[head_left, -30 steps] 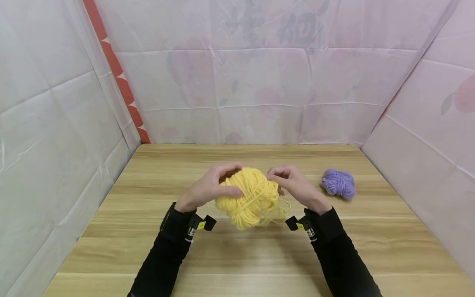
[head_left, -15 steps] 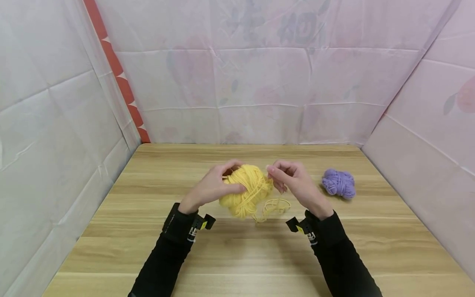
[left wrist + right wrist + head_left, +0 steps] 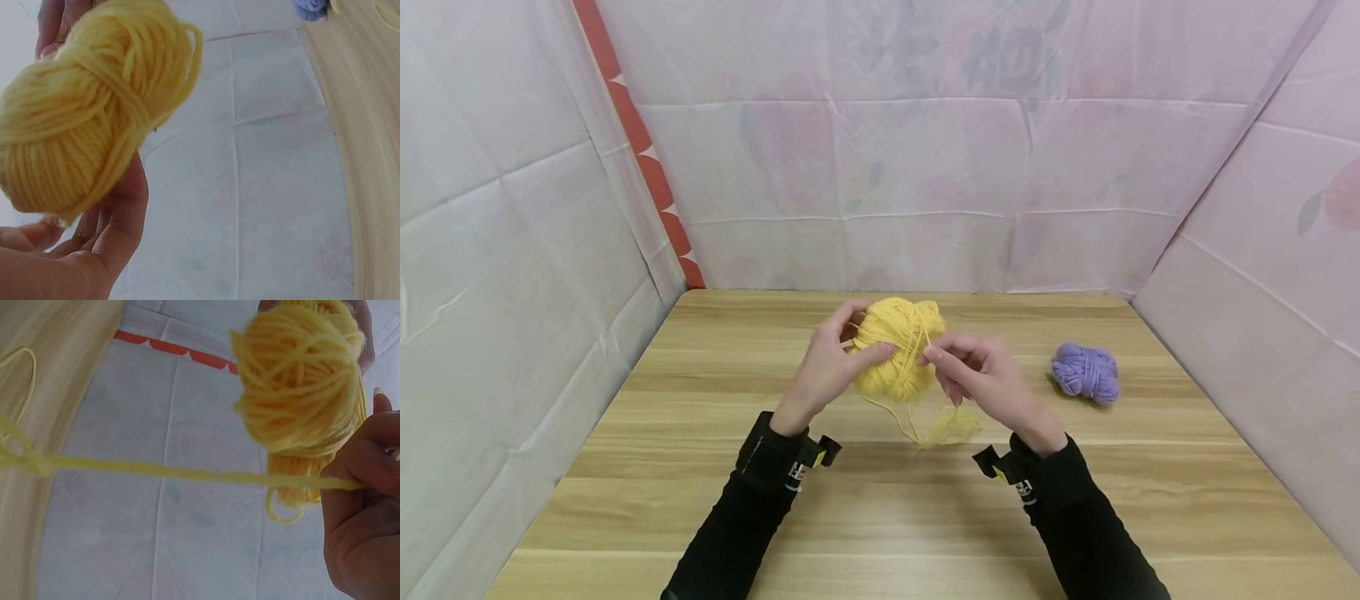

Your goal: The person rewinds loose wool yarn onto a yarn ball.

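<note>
My left hand (image 3: 829, 367) grips a ball of yellow yarn (image 3: 891, 367), its thumb across the near side and its fingers behind; the left wrist view shows the wound yarn ball (image 3: 81, 119) up close. Just right of the ball, my right hand (image 3: 981, 375) pinches a strand of the same yarn between thumb and fingertips. In the right wrist view the yellow strand (image 3: 187, 473) runs taut from that hand toward the table. A loose tangle of yellow yarn (image 3: 951, 427) lies on the wood below both hands.
A smaller ball of purple yarn (image 3: 1085, 372) lies on the wooden table (image 3: 865, 533) to the right of my right hand. Pale printed sheeting (image 3: 925, 183) walls the table at the back and both sides.
The yellow yarn ball has risen and turned in my left hand. My right hand has drawn back down and left, close to the ball. Slack strands now hang below it.
</note>
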{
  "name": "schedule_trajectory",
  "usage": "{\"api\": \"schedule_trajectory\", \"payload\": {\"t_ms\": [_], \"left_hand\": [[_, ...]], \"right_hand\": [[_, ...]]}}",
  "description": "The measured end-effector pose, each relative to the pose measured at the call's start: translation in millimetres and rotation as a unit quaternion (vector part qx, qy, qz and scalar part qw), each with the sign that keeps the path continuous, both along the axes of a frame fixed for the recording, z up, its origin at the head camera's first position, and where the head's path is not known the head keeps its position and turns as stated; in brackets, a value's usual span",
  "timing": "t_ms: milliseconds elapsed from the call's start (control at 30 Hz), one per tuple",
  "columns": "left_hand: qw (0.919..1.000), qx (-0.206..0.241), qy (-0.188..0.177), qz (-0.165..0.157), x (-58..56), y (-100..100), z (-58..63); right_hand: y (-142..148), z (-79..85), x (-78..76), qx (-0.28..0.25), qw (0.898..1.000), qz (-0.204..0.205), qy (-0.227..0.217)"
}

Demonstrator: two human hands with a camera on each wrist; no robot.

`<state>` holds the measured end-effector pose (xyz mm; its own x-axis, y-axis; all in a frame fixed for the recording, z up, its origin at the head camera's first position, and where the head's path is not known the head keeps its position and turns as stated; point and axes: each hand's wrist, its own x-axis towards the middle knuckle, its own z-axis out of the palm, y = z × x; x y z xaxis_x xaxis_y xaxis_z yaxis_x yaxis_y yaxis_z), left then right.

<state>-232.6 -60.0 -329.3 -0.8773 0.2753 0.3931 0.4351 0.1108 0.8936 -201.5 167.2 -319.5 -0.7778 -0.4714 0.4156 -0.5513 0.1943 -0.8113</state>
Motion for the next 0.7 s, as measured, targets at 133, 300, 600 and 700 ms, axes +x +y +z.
{"api": "schedule_trajectory", "payload": {"t_ms": [133, 300, 600, 700], "left_hand": [[0.9989, 0.039, -0.01, 0.022, 0.1, 1, -0.2], [0.9954, 0.086, -0.024, 0.035, -0.3, 1, -0.3], [0.9865, 0.157, -0.027, 0.039, -0.1, 1, 1.3], [0.9813, 0.187, -0.031, 0.034, 1.1, 1, 3.0]], "right_hand": [[-6, -3.1, -1.1, 0.015, 0.999, 0.031, -0.001], [-14, -7.1, -2.4, 0.023, 0.998, 0.059, -0.012], [-21, -15.8, -7.4, 0.037, 0.995, 0.087, -0.038], [-23, -19.3, -10.4, 0.045, 0.993, 0.098, -0.044]]}}
